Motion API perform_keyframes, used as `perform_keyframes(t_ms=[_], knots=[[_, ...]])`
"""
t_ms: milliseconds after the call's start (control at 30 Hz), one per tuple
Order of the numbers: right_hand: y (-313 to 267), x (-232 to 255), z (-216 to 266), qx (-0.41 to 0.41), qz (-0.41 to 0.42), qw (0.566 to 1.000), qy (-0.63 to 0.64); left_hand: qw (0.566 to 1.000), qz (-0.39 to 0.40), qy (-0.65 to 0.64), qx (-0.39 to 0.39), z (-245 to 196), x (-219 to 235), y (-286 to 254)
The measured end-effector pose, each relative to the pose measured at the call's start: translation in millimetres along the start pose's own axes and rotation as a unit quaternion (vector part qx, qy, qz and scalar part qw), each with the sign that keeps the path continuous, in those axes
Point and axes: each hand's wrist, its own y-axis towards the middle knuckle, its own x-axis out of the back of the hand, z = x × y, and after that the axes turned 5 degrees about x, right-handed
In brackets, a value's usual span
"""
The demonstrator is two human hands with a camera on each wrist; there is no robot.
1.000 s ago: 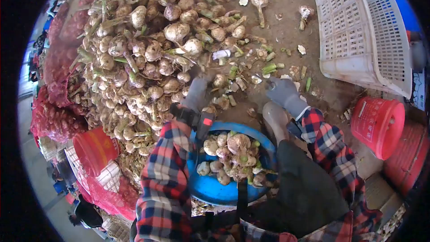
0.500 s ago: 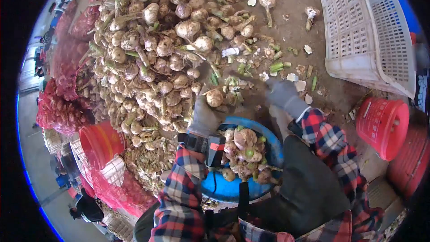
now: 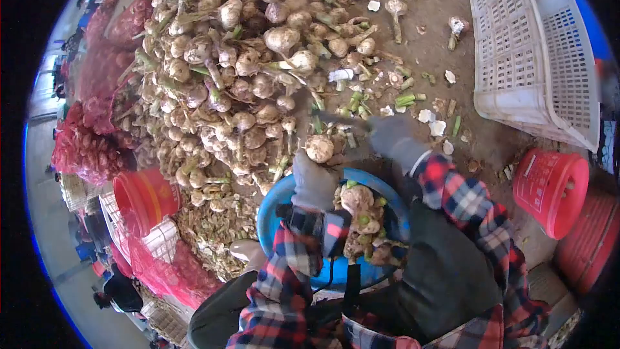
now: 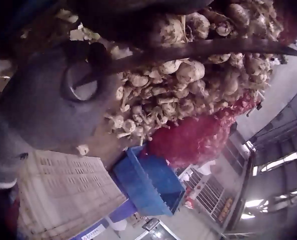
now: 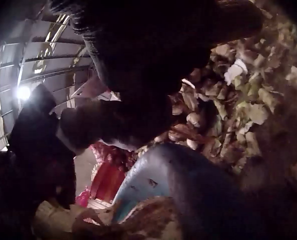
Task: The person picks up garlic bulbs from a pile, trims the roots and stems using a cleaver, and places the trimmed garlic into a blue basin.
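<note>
My gloved left hand (image 3: pixel 314 182) grips a garlic bulb (image 3: pixel 319 148) in front of the rim of a blue basin (image 3: pixel 271 200). Trimmed garlic bulbs (image 3: pixel 357 200) fill part of that basin, under and beside the left wrist. To the right, my gloved right hand (image 3: pixel 395 139) holds a knife (image 3: pixel 342 119), its blade pointing left just beyond the bulb. In the left wrist view the knife's long, curved dark blade (image 4: pixel 198 49) extends from the right fist. The right wrist view is very dark, and the hands' fingers are mostly hidden there.
A large heap of garlic with stems (image 3: pixel 245 64) lies ahead and left. Cut stems (image 3: pixel 407 99) litter the ground. A white crate (image 3: pixel 510 45) stands at the far right, above a red bucket (image 3: pixel 546 184). Another red bucket (image 3: pixel 145 200) and red mesh bags (image 3: pixel 90 145) are at left.
The left hand has drawn back from the heap toward the basin with a garlic bulb. The right hand has shifted slightly left and down, bringing the knife near the bulb.
</note>
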Motion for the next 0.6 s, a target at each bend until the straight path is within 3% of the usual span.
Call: perform_keyframes(t_ms=[33,67,100,133,167,200,233,300,367,433,467,533,567,600], knots=[[2,-11,-22,-0.029,0.003,1.000,0.002,1.000,-0.014,-0.002,-0.008,-27,-5,-12],[5,-17,-40,-0.051,0.004,0.999,-0.001,0.979,0.085,-0.186,0.007,-21,1,-9],[2,-21,-46,-0.044,0.009,0.999,-0.002,0.914,0.181,-0.363,0.023,-13,8,-10],[-6,-22,-48,-0.067,0.001,0.998,0.019,0.951,0.282,0.056,-0.110,-41,15,-22],[-8,-19,-51,-0.090,-0.015,0.995,0.040,0.950,0.250,-0.068,0.175,-44,9,-31],[-5,-16,-53,-0.088,-0.018,0.995,0.039,0.947,0.290,0.127,0.047,-53,10,-32],[-6,-17,-54,-0.080,-0.020,0.996,0.039,0.892,0.315,0.314,-0.076,-73,9,-36],[-11,-22,-53,-0.074,-0.017,0.996,0.041,0.908,0.216,0.295,0.206,-50,41,-10],[-9,-19,-50,-0.048,0.007,0.999,-0.001,0.872,0.051,0.458,0.163,-24,74,32],[-9,-18,-44,-0.055,0.012,0.998,0.011,0.738,0.028,0.666,0.106,-5,93,62],[-8,-18,-43,-0.066,0.035,0.997,0.016,0.739,0.027,0.665,0.107,-4,95,72],[-9,-20,-43,-0.075,0.058,0.995,0.020,0.656,0.035,0.727,0.202,1,101,87],[-13,-23,-46,-0.076,0.039,0.996,0.005,0.655,0.034,0.727,0.202,3,109,93],[-14,-25,-48,-0.076,0.019,0.997,-0.010,0.705,0.085,0.668,0.223,4,118,98]])
